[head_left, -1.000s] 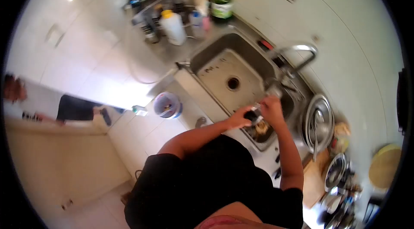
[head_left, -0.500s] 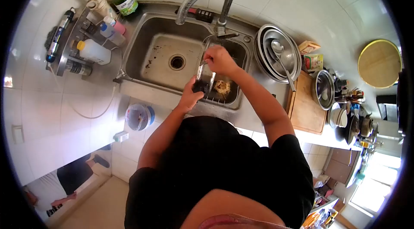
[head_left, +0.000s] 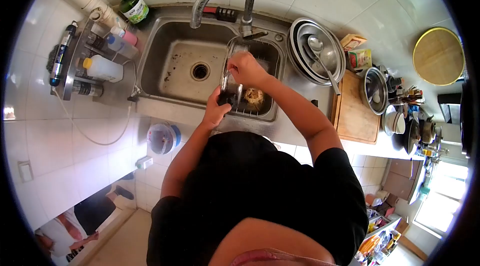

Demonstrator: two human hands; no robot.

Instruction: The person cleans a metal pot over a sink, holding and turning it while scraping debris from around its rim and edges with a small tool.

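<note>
My left hand (head_left: 216, 111) is closed on the lower end of a shiny clear container (head_left: 232, 84) with a dark end, over the divider of the steel double sink (head_left: 172, 97). At the container's upper part is my right hand (head_left: 244, 68), its fingers closed; what they pinch is too small to make out. A tan, ragged clump (head_left: 254, 97) lies in the smaller right basin, just right of the container. The chrome faucet (head_left: 248, 3) arches above the sink.
Nested steel bowls (head_left: 330, 51) with a ladle stand right of the sink, beside a wooden cutting board (head_left: 356, 111). Bottles, including a white one (head_left: 105, 70), stand on the left. A bucket (head_left: 162, 138) is below the counter. Another person (head_left: 75, 223) is at the lower left.
The view has swung round and straightened over the sink since the first frame. Both hands remain at the container, with my right hand still at its upper part.
</note>
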